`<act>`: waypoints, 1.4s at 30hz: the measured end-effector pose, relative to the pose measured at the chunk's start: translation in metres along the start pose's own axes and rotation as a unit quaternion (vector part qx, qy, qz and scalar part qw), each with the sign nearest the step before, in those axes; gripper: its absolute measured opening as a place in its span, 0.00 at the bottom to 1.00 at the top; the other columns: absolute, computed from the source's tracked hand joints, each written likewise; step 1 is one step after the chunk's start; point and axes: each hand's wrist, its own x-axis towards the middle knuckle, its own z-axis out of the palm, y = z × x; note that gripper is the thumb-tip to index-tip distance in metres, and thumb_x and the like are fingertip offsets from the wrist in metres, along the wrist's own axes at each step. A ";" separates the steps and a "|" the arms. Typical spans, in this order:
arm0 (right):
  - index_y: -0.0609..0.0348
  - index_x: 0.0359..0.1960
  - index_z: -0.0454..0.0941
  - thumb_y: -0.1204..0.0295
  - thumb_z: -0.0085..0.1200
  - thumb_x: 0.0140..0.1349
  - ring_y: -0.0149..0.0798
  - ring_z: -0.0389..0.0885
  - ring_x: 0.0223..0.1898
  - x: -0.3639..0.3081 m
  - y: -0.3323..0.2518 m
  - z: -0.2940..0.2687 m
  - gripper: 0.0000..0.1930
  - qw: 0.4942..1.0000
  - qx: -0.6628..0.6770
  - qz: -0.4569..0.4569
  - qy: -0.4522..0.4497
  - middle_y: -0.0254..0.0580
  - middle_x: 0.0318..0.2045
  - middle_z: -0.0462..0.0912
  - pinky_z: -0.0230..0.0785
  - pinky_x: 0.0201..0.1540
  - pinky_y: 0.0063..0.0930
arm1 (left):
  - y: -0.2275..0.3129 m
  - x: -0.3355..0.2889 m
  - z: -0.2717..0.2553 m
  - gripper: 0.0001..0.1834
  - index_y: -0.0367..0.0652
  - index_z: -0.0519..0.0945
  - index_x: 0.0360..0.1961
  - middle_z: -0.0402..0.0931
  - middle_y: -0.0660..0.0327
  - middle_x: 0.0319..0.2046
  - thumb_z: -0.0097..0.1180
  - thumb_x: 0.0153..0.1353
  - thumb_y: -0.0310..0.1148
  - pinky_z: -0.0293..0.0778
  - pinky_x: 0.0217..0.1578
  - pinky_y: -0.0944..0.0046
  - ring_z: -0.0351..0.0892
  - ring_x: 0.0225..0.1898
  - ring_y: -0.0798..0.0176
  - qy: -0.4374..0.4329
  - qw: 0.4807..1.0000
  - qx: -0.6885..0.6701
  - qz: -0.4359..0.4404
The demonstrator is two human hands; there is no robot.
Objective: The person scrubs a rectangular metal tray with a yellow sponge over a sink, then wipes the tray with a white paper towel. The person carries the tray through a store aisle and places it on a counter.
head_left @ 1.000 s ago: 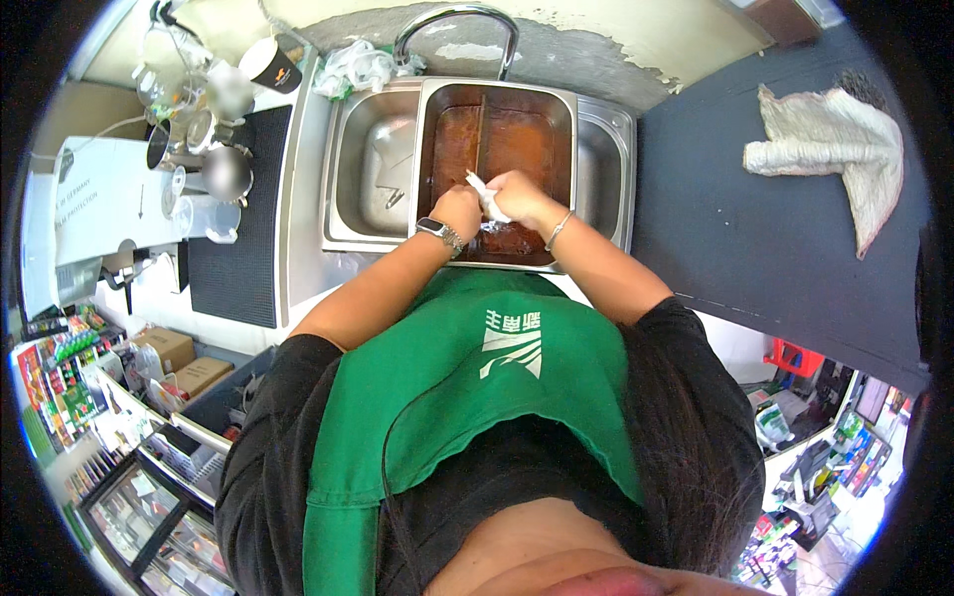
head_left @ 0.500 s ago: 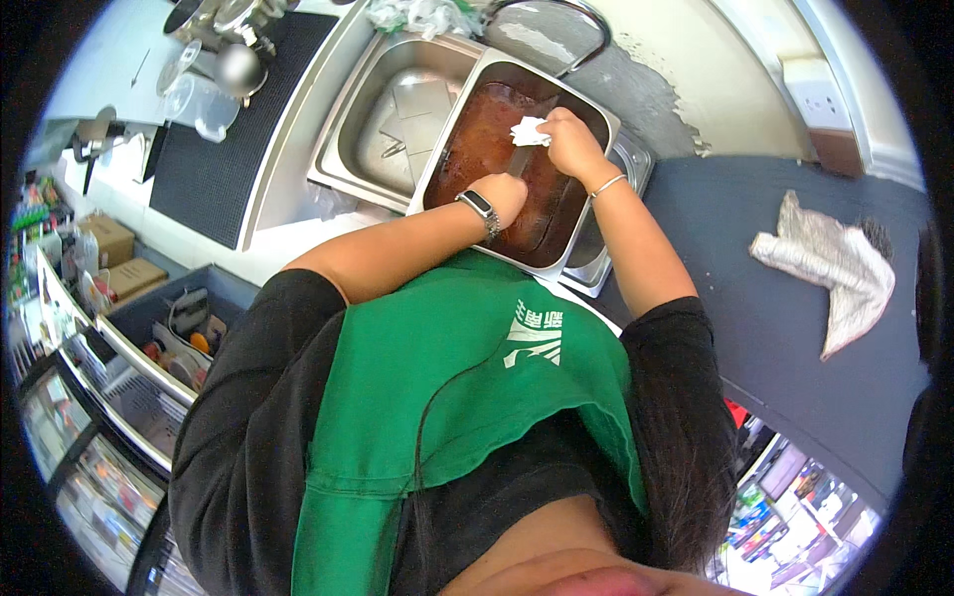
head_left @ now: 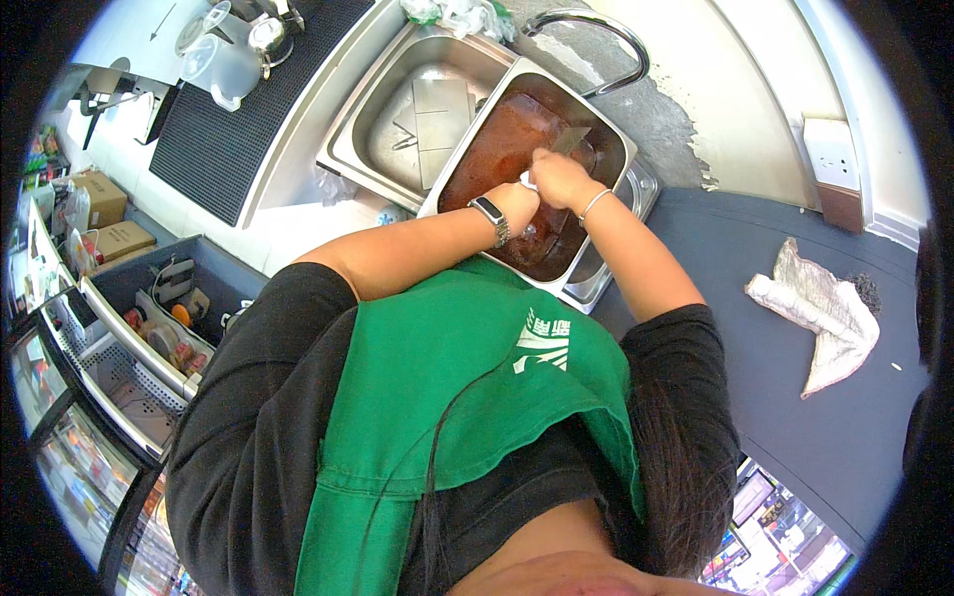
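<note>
Both my hands meet over a deep steel pan (head_left: 473, 137) of reddish-brown liquid (head_left: 507, 129). My left hand (head_left: 511, 207) is closed around a knife's handle, which the fingers hide. The knife's blade (head_left: 570, 140) shows beyond my right hand and slants up and right over the liquid. My right hand (head_left: 562, 180) is closed on a small white cloth or tissue (head_left: 528, 181), pressed around the blade close to my left hand. Only a scrap of that white piece shows between the hands.
A steel sink basin (head_left: 373, 134) holding flat metal pieces lies left of the pan, with a curved faucet (head_left: 636, 45) behind. A white rag (head_left: 810, 308) lies on the dark counter (head_left: 696, 238) at right. Containers stand on a black ribbed mat (head_left: 224, 149).
My right hand has slid the white piece down the blade toward my left hand, so the hands now touch or nearly touch. The blade has tilted further right. The view has shifted slightly.
</note>
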 end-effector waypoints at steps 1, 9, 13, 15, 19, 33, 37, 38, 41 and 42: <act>0.63 0.31 0.80 0.74 0.49 0.52 0.53 0.78 0.42 -0.002 -0.007 -0.001 0.09 1.000 -0.012 -0.010 -0.006 0.54 0.41 0.77 0.71 0.44 0.41 | -0.002 0.001 0.004 0.08 0.36 0.79 0.24 0.77 0.44 0.23 0.49 0.50 0.29 0.77 0.32 0.51 0.80 0.28 0.45 0.007 1.000 -0.002 -0.009; 0.62 0.30 0.81 0.73 0.49 0.50 0.51 0.78 0.41 0.002 0.011 -0.007 0.09 0.997 -0.076 -0.008 0.023 0.52 0.40 0.77 0.72 0.43 0.40 | 0.000 -0.001 -0.002 0.08 0.36 0.79 0.24 0.78 0.44 0.25 0.49 0.49 0.27 0.76 0.33 0.51 0.80 0.30 0.45 -0.036 0.999 0.012 -0.014; 0.62 0.30 0.80 0.74 0.48 0.51 0.52 0.77 0.43 -0.004 -0.004 -0.002 0.09 0.998 0.003 -0.055 -0.023 0.54 0.39 0.77 0.71 0.44 0.40 | 0.000 -0.001 -0.005 0.08 0.35 0.80 0.26 0.78 0.43 0.27 0.48 0.50 0.24 0.77 0.34 0.53 0.80 0.32 0.46 -0.044 0.999 0.014 -0.009; 0.62 0.29 0.80 0.74 0.48 0.51 0.51 0.77 0.41 -0.004 0.007 -0.005 0.09 0.999 -0.042 -0.022 0.008 0.52 0.38 0.77 0.72 0.43 0.40 | 0.003 -0.003 -0.010 0.08 0.35 0.80 0.27 0.78 0.43 0.27 0.48 0.50 0.24 0.77 0.34 0.53 0.80 0.32 0.46 -0.057 0.998 0.025 -0.015; 0.61 0.30 0.81 0.73 0.48 0.51 0.50 0.77 0.42 0.000 0.023 -0.012 0.09 0.996 -0.090 0.000 0.022 0.50 0.40 0.77 0.72 0.43 0.40 | -0.001 -0.002 -0.005 0.08 0.35 0.80 0.26 0.78 0.43 0.26 0.48 0.51 0.25 0.77 0.34 0.53 0.80 0.31 0.46 -0.051 0.998 0.033 -0.007; 0.64 0.30 0.79 0.76 0.49 0.50 0.52 0.75 0.43 -0.030 0.043 -0.003 0.08 0.995 -0.013 0.000 0.103 0.52 0.39 0.74 0.70 0.44 0.40 | -0.008 -0.002 -0.002 0.09 0.38 0.79 0.22 0.77 0.43 0.23 0.50 0.50 0.31 0.76 0.34 0.49 0.79 0.28 0.44 -0.030 0.999 0.014 -0.020; 0.63 0.31 0.76 0.74 0.45 0.54 0.49 0.73 0.43 -0.017 0.052 0.025 0.08 0.978 0.086 0.022 0.190 0.48 0.36 0.72 0.68 0.46 0.38 | -0.013 0.000 -0.003 0.09 0.37 0.79 0.23 0.77 0.43 0.24 0.51 0.48 0.31 0.75 0.34 0.49 0.79 0.29 0.43 -0.026 0.998 -0.012 -0.048; 0.63 0.31 0.75 0.73 0.45 0.55 0.49 0.73 0.43 -0.017 0.059 0.033 0.08 0.979 0.067 0.006 0.193 0.47 0.36 0.72 0.68 0.46 0.38 | -0.013 0.001 -0.005 0.08 0.37 0.79 0.23 0.77 0.43 0.24 0.51 0.48 0.31 0.75 0.35 0.49 0.79 0.30 0.43 -0.030 0.998 -0.018 -0.048; 0.63 0.31 0.75 0.73 0.44 0.55 0.47 0.73 0.44 -0.019 0.050 0.016 0.08 0.976 0.033 -0.046 0.210 0.44 0.37 0.73 0.68 0.46 0.37 | -0.013 0.007 -0.015 0.10 0.36 0.79 0.25 0.77 0.43 0.26 0.53 0.47 0.32 0.75 0.36 0.51 0.79 0.31 0.44 -0.050 0.997 0.018 -0.055; 0.62 0.31 0.75 0.73 0.44 0.55 0.47 0.73 0.44 -0.020 0.051 0.016 0.08 0.975 0.028 -0.050 0.215 0.44 0.37 0.73 0.68 0.46 0.37 | -0.012 0.010 -0.021 0.10 0.35 0.79 0.25 0.77 0.43 0.27 0.53 0.47 0.33 0.75 0.37 0.52 0.79 0.32 0.44 -0.051 0.997 0.034 -0.047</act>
